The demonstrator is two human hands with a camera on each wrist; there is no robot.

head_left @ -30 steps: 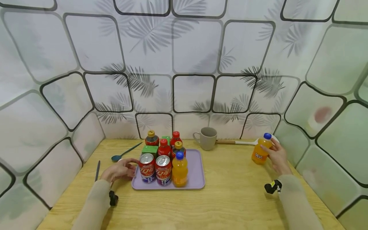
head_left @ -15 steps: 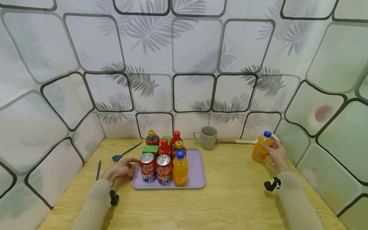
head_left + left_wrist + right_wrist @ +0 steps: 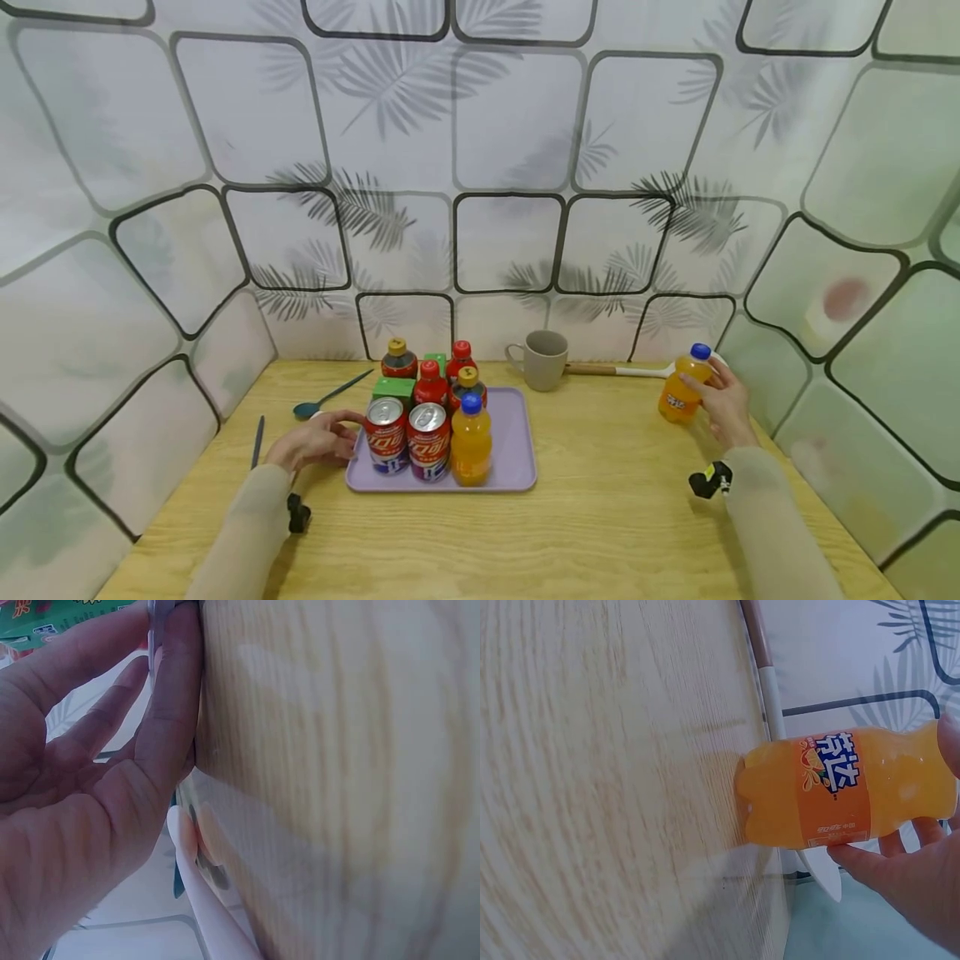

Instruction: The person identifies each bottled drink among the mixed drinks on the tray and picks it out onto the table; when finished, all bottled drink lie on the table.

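My right hand point(image 3: 723, 408) grips an orange soda bottle point(image 3: 678, 396) with a blue cap at the back right of the table. In the right wrist view this bottle point(image 3: 832, 787) has its base close to the wood, thumb and fingers around its upper part. My left hand point(image 3: 318, 440) is at the left side of a lilac tray point(image 3: 513, 442), its fingers holding the rim. Loaded on the tray's left and middle are two red cans point(image 3: 429, 442), another orange soda bottle point(image 3: 471, 442), red-capped bottles point(image 3: 431, 385), yellow-capped dark bottles point(image 3: 399, 360) and green boxes point(image 3: 393, 389).
A grey mug point(image 3: 545, 360) stands behind the tray. A spoon with a brown-and-white handle point(image 3: 592, 369) lies along the back, its white head behind the held bottle. To the left are a dark blue spoon point(image 3: 330, 396) and a thin dark utensil point(image 3: 258, 442). Patterned curtains point(image 3: 510, 242) surround the table.
Almost nothing differs. The whole head view shifts very slightly; both hands, the held bottle and the tray keep their places.
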